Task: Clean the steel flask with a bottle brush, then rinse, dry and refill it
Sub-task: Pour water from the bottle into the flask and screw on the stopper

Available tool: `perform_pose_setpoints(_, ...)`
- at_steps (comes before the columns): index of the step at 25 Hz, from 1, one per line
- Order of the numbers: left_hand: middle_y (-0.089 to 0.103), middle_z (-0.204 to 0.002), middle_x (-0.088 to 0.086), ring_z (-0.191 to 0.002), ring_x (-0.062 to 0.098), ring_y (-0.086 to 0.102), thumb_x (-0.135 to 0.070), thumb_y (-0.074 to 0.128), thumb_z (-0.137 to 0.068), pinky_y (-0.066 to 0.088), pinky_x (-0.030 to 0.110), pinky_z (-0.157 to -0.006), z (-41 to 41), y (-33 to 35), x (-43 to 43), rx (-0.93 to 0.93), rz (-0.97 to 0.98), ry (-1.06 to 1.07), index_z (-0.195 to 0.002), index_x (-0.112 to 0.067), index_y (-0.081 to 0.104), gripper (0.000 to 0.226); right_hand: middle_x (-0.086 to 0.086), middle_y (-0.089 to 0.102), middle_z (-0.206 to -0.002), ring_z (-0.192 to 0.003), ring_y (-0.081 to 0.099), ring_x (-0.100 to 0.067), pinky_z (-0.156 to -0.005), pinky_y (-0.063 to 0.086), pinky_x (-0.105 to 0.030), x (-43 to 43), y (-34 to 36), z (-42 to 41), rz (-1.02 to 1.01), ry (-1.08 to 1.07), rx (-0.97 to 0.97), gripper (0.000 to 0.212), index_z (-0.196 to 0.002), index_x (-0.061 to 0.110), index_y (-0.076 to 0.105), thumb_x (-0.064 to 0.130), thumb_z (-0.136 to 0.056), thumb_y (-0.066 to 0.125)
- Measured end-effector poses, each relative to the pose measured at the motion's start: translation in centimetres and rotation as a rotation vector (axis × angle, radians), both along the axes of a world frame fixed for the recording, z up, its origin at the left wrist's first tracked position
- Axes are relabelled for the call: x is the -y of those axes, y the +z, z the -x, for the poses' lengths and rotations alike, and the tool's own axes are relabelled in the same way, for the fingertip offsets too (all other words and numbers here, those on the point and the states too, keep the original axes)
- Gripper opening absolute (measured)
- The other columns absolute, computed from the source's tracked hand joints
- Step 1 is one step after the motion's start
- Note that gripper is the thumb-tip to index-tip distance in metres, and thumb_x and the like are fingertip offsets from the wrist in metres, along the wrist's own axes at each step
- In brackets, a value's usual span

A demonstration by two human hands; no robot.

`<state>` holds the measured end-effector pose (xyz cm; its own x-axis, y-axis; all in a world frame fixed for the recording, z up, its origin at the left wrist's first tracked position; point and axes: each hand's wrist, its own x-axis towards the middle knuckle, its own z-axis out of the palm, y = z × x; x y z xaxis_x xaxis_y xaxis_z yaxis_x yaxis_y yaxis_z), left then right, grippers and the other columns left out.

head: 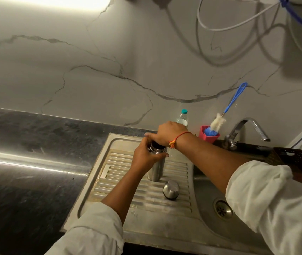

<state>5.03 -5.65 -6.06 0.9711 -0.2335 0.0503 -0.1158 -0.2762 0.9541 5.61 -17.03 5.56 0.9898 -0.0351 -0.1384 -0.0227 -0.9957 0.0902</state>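
Two hands on the steel flask, which stands upright on the drainboard directly beneath them. Left hand wraps its shoulder; right hand grips over its dark top, probably to unscrew it. Shiny brushed body, long axis vertical. Steel cap lies just nearer than the flask. Bottle brush waits beyond the right hand, the closer one.

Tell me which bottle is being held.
The steel flask on the drainboard: left hand grips its body, right hand its top. The clear teal-capped bottle stands behind at the wall.
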Motion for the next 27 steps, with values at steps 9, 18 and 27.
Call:
perform_pose_setpoints(9, 0.067, -0.107, -0.011, -0.099, 0.009, 0.065, -0.032, 0.097, -0.065, 0.058, 0.032, -0.085, -0.2, -0.4, -0.2, -0.026, 0.012, 0.003, -0.115, -0.027, 0.056, 0.064, -0.002, 0.064, -0.121, -0.108, 0.060, -0.020, -0.091, 0.051, -0.031, 1.9, 1.4, 0.6, -0.146, 0.314, -0.162, 0.046, -0.130, 0.024, 0.058, 0.032, -0.087, 0.073)
perform_pose_setpoints(18, 0.069, -0.105, -0.007, -0.098, 0.013, 0.067, -0.026, 0.097, -0.065, 0.060, 0.034, -0.084, -0.4, -0.3, -0.1, -0.054, 0.049, -0.004, -0.112, -0.026, 0.057, 0.061, -0.006, 0.063, -0.089, -0.082, 0.059, -0.019, -0.071, 0.049, -0.030, 1.1, -0.2, 0.9, -0.036, 0.146, -0.022, 0.053, -0.098, 0.013, 0.061, 0.064, -0.089, 0.056)
perform_pose_setpoints(27, 0.068, -0.109, -0.010, -0.101, 0.005, 0.063, -0.032, 0.095, -0.068, 0.055, 0.027, -0.084, 0.0, -0.7, 0.1, -0.010, 0.049, 0.025, -0.117, -0.024, 0.060, 0.061, -0.003, 0.065, -0.112, -0.103, 0.061, -0.021, -0.091, 0.054, -0.036, 2.9, -1.7, 0.4, -0.104, 0.382, -0.025, 0.048, -0.127, 0.023, 0.055, 0.046, -0.088, 0.069)
